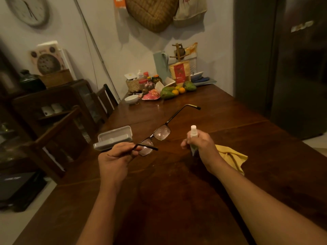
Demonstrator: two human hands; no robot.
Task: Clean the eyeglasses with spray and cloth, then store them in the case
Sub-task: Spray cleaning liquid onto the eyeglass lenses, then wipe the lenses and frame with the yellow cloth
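Two bare forearms reached up from the frame's lower edge. The left hand, left of centre, pinched the eyeglasses by one temple. The right hand, right of centre, curled round a spray bottle.

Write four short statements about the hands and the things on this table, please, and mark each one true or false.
1. The left hand holds the eyeglasses by one temple, above the table. True.
2. The right hand holds the yellow cloth. False: it holds the spray bottle; the cloth lies on the table beside the right wrist.
3. The case is closed, with the eyeglasses inside. False: it lies open on the table, and the eyeglasses are outside it.
4. The spray bottle is roughly upright, its white top uppermost. True.
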